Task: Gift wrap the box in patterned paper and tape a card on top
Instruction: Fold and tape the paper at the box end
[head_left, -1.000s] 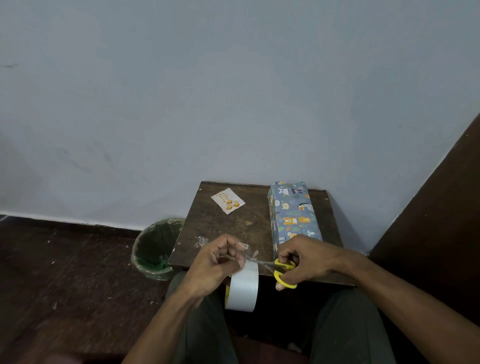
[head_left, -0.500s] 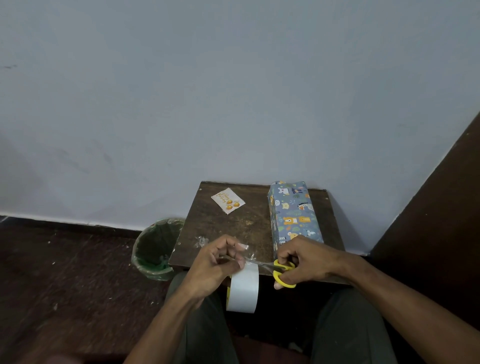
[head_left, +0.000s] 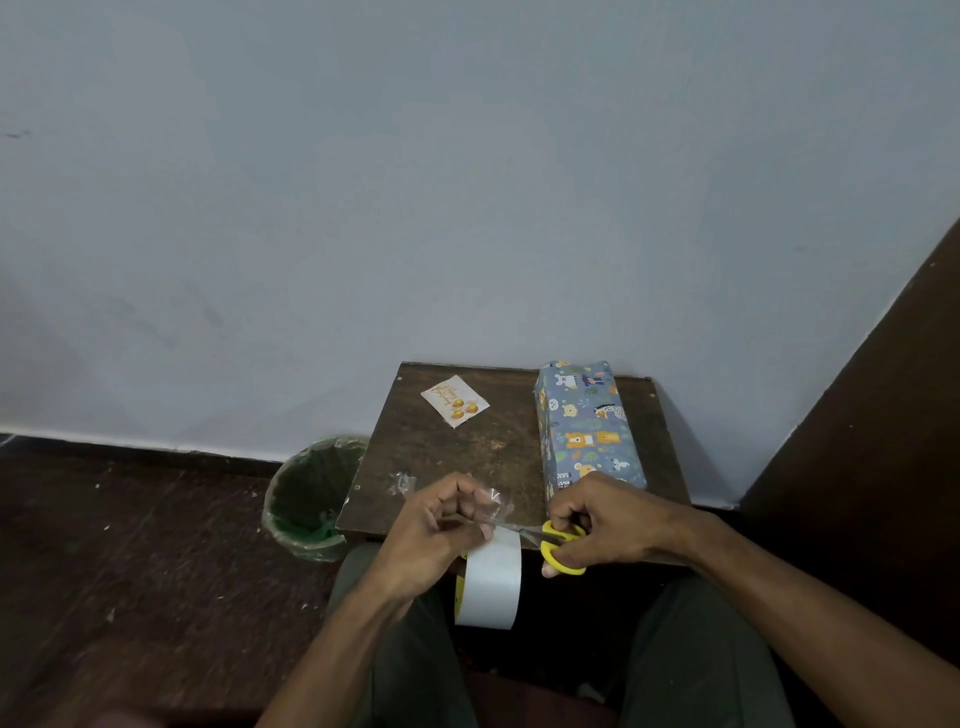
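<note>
At lower centre, the left hand (head_left: 436, 525) pinches clear tape (head_left: 493, 506), half-hiding the roll (head_left: 491, 587); the right hand (head_left: 608, 519) grips yellow scissors (head_left: 558, 551), blades barely discernible.

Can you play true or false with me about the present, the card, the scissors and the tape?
1. The card is already taped on top of the wrapped box. False: it lies on the table, apart from the box.
2. The right hand holds yellow-handled scissors. True.
3. The left hand pinches a strip of clear tape. True.
4. The tape roll sits on the table beside the card. False: it hangs below the left hand, over the person's lap.
5. The green bin stands on the table. False: it is on the floor, left of the table.
</note>
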